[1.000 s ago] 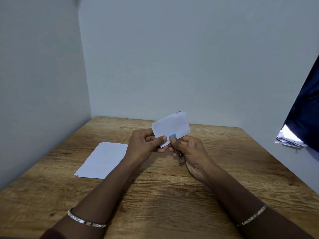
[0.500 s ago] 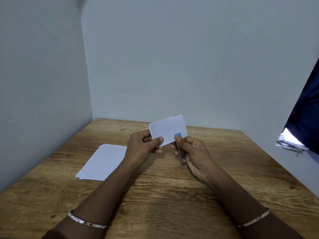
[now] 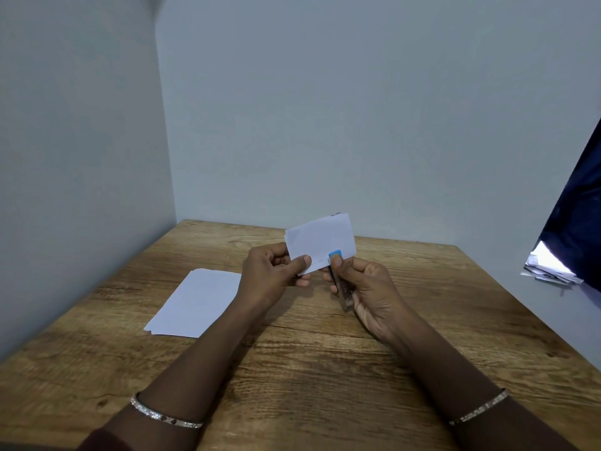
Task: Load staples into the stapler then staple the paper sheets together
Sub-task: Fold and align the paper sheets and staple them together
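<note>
My left hand pinches the lower left corner of a small folded stack of white paper sheets, held upright above the wooden table. My right hand grips a small stapler with a blue top and a metal body. The stapler's blue tip sits on the lower edge of the sheets, right of my left thumb. A thin staple line shows on the paper just left of the tip. Most of the stapler is hidden inside my right fist.
A flat stack of white paper lies on the table to the left of my left forearm. Grey walls close the table at the left and back. A dark cloth and some papers sit beyond the right wall.
The sheets have slid left through the stapler, so its tip now sits further right along the lower edge. A staple line now shows left of the tip.
</note>
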